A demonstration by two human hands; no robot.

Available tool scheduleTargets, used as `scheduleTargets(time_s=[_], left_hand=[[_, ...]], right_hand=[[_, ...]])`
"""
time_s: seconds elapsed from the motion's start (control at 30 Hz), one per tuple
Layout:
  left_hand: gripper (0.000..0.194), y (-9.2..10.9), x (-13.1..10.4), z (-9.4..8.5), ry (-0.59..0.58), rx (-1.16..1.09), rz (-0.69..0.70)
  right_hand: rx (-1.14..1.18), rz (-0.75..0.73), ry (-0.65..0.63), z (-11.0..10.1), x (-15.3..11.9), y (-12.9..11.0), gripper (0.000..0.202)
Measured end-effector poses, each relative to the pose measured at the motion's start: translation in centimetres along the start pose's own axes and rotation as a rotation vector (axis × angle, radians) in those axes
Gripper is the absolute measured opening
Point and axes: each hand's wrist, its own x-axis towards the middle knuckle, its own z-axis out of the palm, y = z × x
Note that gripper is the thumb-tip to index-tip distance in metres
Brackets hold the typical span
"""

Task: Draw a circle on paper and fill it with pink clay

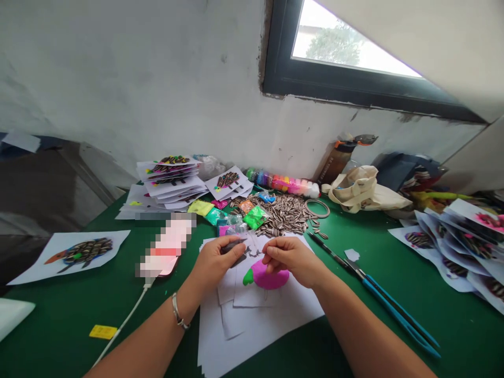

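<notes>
My left hand [212, 262] is closed around a dark, flattish piece [233, 245], probably black modelling clay. My right hand [289, 257] is curled, thumb against fingertips; whatever they pinch, if anything, is too small to see. Below my right fingers lies a flat magenta clay shape [271, 279] with a green clay piece [248, 277] at its left end, on a white sheet [252, 300] with faint pencil lines. Small dark marks or bits show on the paper between my hands. More white sheets [283, 331] lie underneath.
Sunflower seeds [287, 210] and colourful clay packets [255, 217] lie beyond the paper. Scissors [378, 289] and a slim dark tool [328, 249] lie right. Seed pictures are stacked left [171, 184] and right [460, 241]. A phone [167, 249] with a cable lies left.
</notes>
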Motion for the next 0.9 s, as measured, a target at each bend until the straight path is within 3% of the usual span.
scheduleTargets(time_s=[0.23,0.43,0.6,0.8,0.9], left_hand=[[0.040,0.2,-0.1,0.1,-0.040,-0.158,-0.079],[0.043,0.3,0.1,0.2,-0.031,-0.152,-0.083],[0.047,0.1,0.2,0.1,0.008,-0.014,-0.036],[0.047,-0.1,-0.2,0.2,0.031,0.310,0.049],[0.046,-0.4,-0.3,0.3,0.045,0.447,0.154]], right_hand=[[-0.031,-0.085,0.058,0.0,0.2,0.1,0.025],[0.106,-0.091,0.069,-0.1,0.2,-0.1,0.022],[0.132,-0.049,0.098,0.5,-0.2,-0.5,0.030],[-0.089,-0.221,0.145,1.0,-1.0,-1.0,0.022],[-0.127,-0.244,0.171,1.7,-1.7,-1.4,0.018]])
